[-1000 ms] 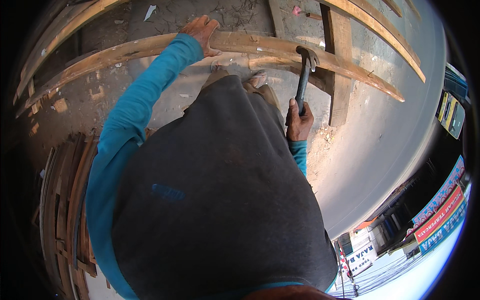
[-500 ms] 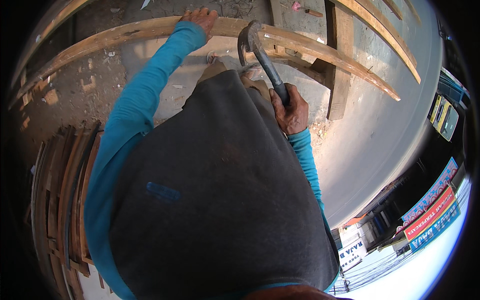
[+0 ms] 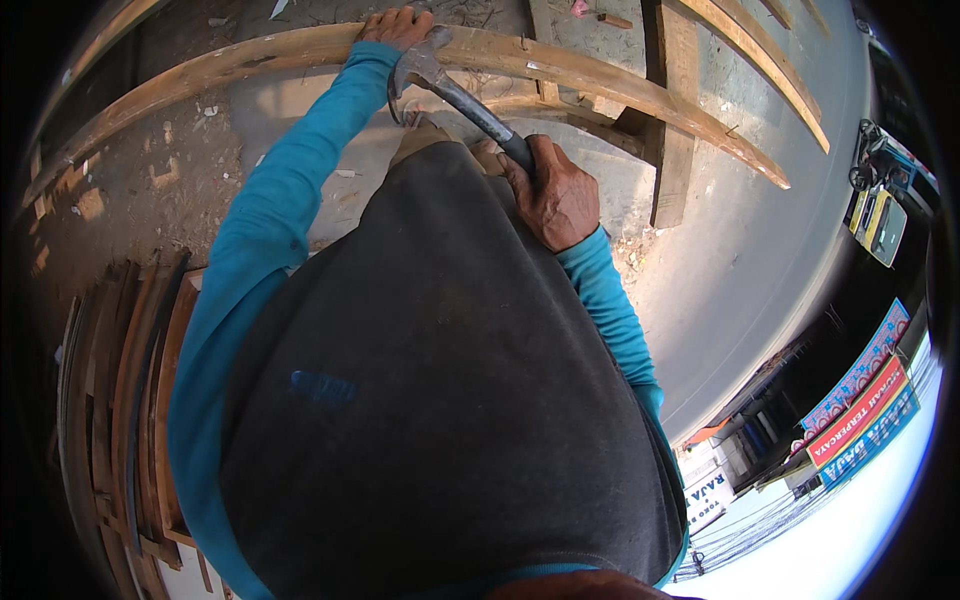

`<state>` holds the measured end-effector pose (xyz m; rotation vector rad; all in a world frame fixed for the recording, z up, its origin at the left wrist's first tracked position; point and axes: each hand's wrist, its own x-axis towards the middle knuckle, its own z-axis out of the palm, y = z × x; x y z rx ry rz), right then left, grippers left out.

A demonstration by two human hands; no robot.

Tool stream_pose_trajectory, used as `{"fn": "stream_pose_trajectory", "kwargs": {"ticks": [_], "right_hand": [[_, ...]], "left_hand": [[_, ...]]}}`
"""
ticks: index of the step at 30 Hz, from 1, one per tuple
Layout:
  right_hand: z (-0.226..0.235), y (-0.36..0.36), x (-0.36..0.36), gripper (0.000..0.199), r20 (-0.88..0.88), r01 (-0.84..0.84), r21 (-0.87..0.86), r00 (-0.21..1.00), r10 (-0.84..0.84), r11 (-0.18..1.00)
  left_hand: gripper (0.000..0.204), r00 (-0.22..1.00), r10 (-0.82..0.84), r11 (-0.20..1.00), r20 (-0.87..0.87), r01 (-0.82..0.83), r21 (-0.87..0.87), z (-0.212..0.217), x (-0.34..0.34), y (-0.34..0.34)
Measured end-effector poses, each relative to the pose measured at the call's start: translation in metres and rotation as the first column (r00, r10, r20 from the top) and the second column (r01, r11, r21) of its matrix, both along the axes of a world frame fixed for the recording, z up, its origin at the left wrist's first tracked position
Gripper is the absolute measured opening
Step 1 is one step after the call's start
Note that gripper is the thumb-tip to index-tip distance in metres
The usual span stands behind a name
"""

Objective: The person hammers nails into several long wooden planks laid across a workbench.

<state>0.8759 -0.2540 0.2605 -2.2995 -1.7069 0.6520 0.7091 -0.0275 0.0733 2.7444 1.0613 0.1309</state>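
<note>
A long wooden plank (image 3: pixel 250 58) runs across the top of the head view and looks curved there. My left hand (image 3: pixel 396 28) grips it near its middle, fingers bent over the far edge. In my closed right hand (image 3: pixel 562 195) is the dark handle of a claw hammer (image 3: pixel 472 108). The hammer's metal head is close beside my left hand, over the plank's near edge; I cannot tell whether it touches the wood. What look like thin nails stick up from the plank to the right.
An upright timber (image 3: pixel 677 150) crosses under the plank on the right. More long boards (image 3: pixel 760 55) lie beyond it. Stacked lumber (image 3: pixel 125 400) stands at my left. A paved road (image 3: pixel 760 250) stretches along the right, with a yellow vehicle (image 3: pixel 882 228) on its far side.
My right hand has moved a little left and up. The hammer head has swung left from beyond my left hand's right side to right beside it. My left hand stays on the plank.
</note>
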Motion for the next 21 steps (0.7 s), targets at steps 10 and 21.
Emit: {"fn": "stream_pose_trajectory", "kwargs": {"ticks": [10, 21], "right_hand": [[-0.014, -0.022, 0.011, 0.032, 0.011, 0.126, -0.060, 0.992, -0.126, 0.990], [-0.039, -0.037, 0.036, 0.041, -0.113, 0.324, 0.232, 0.945, -0.306, 0.917]], "left_hand": [[0.049, 0.994, 0.070, 0.994, -0.080, -0.062, 0.093, -0.007, 0.001, -0.020], [0.032, 0.991, 0.113, 0.958, 0.074, -0.129, 0.255, -0.010, 0.002, -0.038]]}}
